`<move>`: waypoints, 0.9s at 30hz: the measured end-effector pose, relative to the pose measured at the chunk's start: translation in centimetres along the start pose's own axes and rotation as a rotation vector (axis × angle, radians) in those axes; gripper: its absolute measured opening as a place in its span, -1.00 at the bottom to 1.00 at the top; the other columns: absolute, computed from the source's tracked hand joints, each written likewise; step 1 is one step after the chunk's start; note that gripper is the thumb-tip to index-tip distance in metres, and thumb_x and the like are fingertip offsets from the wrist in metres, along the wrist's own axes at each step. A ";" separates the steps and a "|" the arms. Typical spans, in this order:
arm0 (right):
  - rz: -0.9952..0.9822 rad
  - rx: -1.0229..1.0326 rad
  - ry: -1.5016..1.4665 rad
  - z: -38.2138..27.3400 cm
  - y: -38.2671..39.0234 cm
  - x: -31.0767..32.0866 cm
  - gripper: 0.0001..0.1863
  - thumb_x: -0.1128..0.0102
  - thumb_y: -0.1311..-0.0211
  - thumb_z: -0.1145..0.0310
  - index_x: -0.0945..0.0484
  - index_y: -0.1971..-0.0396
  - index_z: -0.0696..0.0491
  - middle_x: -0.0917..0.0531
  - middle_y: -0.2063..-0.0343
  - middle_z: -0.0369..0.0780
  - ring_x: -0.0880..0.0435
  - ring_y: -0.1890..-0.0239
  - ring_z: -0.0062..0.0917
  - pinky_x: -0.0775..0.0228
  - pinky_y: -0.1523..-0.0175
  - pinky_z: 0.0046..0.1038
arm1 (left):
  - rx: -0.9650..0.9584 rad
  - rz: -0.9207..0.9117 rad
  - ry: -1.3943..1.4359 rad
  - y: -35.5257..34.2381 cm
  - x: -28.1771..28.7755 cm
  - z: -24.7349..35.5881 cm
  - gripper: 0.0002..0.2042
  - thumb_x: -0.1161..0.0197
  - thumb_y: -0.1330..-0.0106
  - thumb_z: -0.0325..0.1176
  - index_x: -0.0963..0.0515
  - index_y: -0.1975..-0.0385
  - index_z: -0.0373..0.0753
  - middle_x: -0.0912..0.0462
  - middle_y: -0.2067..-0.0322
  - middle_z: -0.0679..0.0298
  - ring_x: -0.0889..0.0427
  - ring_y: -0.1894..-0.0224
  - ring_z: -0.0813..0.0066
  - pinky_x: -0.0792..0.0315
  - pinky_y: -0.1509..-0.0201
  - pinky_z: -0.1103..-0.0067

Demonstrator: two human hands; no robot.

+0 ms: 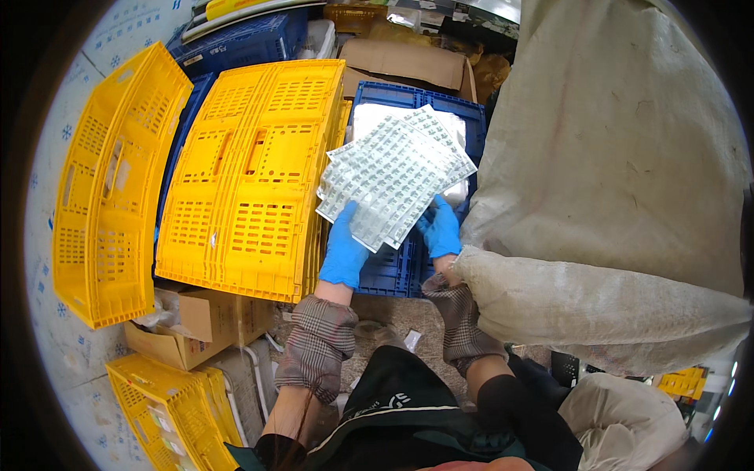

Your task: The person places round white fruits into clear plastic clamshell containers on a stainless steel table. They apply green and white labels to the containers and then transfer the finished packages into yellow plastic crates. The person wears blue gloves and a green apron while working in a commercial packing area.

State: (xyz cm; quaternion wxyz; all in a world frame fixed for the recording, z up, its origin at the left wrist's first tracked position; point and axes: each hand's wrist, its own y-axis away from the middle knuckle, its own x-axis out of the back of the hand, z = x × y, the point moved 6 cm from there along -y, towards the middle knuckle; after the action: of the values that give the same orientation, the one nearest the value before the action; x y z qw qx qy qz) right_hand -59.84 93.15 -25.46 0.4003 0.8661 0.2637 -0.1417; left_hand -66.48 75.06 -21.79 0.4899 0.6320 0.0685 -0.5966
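Nearest cam: dark apron (393, 385), bottom ctr. Far L: yellow crate (98, 212) up on its side, slatted; whitish stuff shows thru its holes, can't ID. Below it, another yellow crate (212, 392) w/ pale labels; contents n/v. Just above that, open carton (200, 322) w/ clear plastic (163, 310) in it. Next R: big yellow crate (251, 169), vented face up, covering what's under. Behind, dk blue crate (243, 43) w/ yellow item (228, 6) on top.

Ctr: blue crate (385, 271) bearing white bundle (377, 118), mostly hidden by the sheets; can't tell if in or on crate. Printed sheets (397, 173), approx. 3+, fanned, small dk marks in rows, are over crate & bundle. L hand (344, 250), blue glove, grips their lower L edge; R hand (441, 229), same glove, grips lower R edge. Cardboard box (404, 63) behind.

R: lg beige sack (613, 157), right beside R hand, blocks view of most stuff there.
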 end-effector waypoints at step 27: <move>-0.316 0.108 0.835 2.6 25.6 8.8 -0.67 -0.11 -0.22 0.38 -0.45 0.03 0.18 -0.57 0.14 -0.13 -0.52 0.19 -0.55 -0.35 0.04 -0.50 | -0.366 -0.107 -1.117 12.5 -4.2 7.0 -0.57 -0.12 -0.29 -0.22 -0.36 -0.09 -0.32 -0.50 0.04 0.13 -0.45 -0.01 0.40 -0.31 -0.07 0.53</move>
State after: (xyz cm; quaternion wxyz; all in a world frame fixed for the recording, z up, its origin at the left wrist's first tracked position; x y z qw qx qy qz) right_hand -38.16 80.35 -15.29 0.1872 0.8178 0.5240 0.1470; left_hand -64.07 65.92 -10.28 0.5222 0.1229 -0.0661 -0.8413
